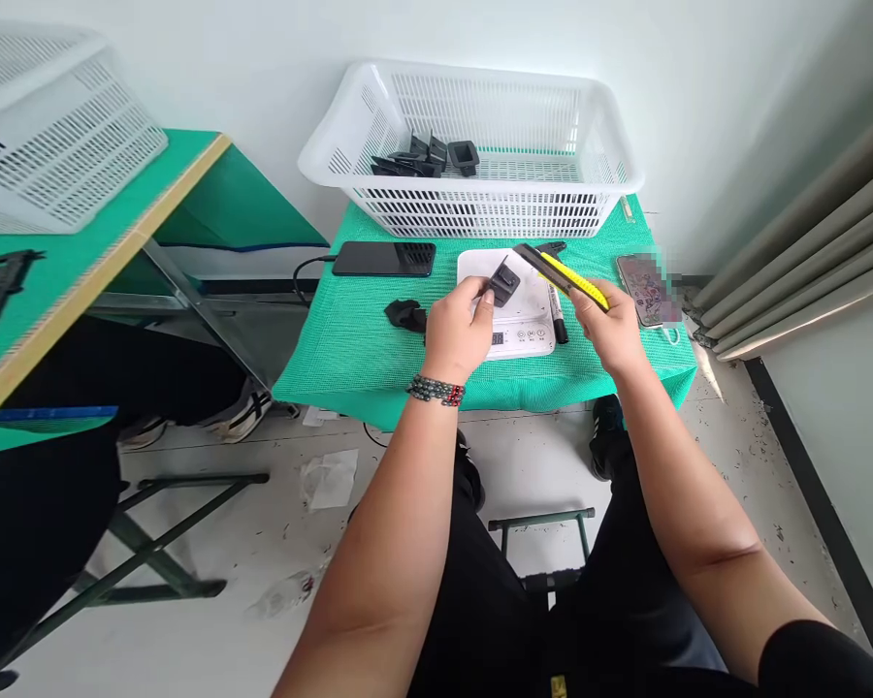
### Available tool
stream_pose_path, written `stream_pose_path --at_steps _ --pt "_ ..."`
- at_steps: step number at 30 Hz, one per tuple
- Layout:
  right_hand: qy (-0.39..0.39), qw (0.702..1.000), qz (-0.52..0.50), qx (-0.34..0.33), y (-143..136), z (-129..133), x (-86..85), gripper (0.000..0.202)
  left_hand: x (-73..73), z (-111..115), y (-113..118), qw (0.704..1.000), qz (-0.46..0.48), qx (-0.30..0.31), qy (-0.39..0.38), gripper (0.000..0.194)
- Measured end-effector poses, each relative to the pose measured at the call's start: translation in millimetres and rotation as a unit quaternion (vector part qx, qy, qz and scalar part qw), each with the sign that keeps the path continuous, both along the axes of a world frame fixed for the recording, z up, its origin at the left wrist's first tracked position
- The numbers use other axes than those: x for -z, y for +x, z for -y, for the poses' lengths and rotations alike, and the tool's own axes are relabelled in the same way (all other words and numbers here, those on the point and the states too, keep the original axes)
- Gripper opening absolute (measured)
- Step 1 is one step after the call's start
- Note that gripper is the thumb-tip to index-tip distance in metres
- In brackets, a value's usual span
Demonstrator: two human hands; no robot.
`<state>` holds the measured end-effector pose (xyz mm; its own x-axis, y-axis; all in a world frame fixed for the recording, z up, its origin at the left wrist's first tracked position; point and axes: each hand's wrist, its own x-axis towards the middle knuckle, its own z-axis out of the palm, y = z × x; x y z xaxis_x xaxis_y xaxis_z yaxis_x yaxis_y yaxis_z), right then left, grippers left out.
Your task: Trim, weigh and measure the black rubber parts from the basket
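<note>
My left hand (460, 328) pinches a small black plastic part (504, 283) above the white digital scale (538, 339). In my right hand (615, 325) is a yellow and black utility knife (564, 275), its front end pointing up and left toward the part. The knife tip and the part look close; whether they touch I cannot tell. A black marker (559, 318) lies at the scale's right edge. Another dark piece (405, 314) rests on the green cloth (341, 339), left of my left hand.
A white plastic basket (472, 208) holding several black parts (407, 163) stands at the back. Two phones lie on the cloth, a black one (383, 259) and a patterned one (644, 289). On the neighbouring table are another basket (65, 145) and calipers (0, 291); a person's legs show there.
</note>
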<state>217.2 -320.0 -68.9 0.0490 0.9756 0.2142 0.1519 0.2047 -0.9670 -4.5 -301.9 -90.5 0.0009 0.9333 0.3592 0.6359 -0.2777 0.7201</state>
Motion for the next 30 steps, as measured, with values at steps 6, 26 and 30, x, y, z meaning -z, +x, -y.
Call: stream_pose_path --at_steps 6,26,30 --pt "0.005 1.0 0.03 -0.003 -3.8 3.3 -1.7 0.043 -0.2 -0.1 0.4 1.0 -0.003 -0.001 0.0 0.027" --pt "-0.011 0.999 -0.004 0.03 -13.9 -0.8 6.0 0.044 -3.2 4.1 3.9 0.999 0.034 0.007 0.001 0.019" --pt "-0.048 0.997 -0.05 0.036 -11.5 -5.8 12.9 0.046 -5.3 5.9 6.8 0.999 0.033 -0.001 0.013 0.037"
